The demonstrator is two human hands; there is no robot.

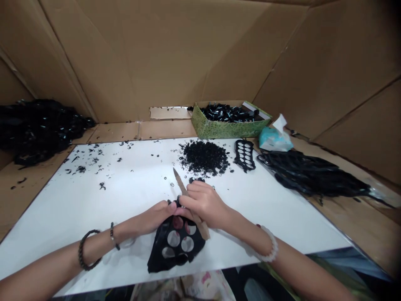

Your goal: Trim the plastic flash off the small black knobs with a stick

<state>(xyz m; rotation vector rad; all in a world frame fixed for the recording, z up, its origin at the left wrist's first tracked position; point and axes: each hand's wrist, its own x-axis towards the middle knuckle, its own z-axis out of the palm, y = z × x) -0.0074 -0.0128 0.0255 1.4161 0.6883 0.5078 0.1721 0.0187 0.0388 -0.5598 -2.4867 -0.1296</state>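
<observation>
My left hand [161, 215] is closed on the upper edge of a black rubber sheet with round holes [161, 244], which hangs down toward the table's front edge. My right hand [205, 205] wraps round a tool with a tan, tape-like handle [203, 229] and a narrow pointed blade [179, 177], like a knife. Its tip points up and to the left. The right fingers meet the left thumb at the sheet's top edge, and what lies between them is mostly hidden. Just beyond the right knuckles lie a few small black pieces [196, 179].
Behind my hands is a heap of small black rings [205, 156] on the white board [125, 196]. A second holed sheet [244, 154], a green box of black parts [228, 128] and a tissue pack [275, 139] stand farther back. Black sheets [316, 173] lie right; black scraps [37, 125] pile left.
</observation>
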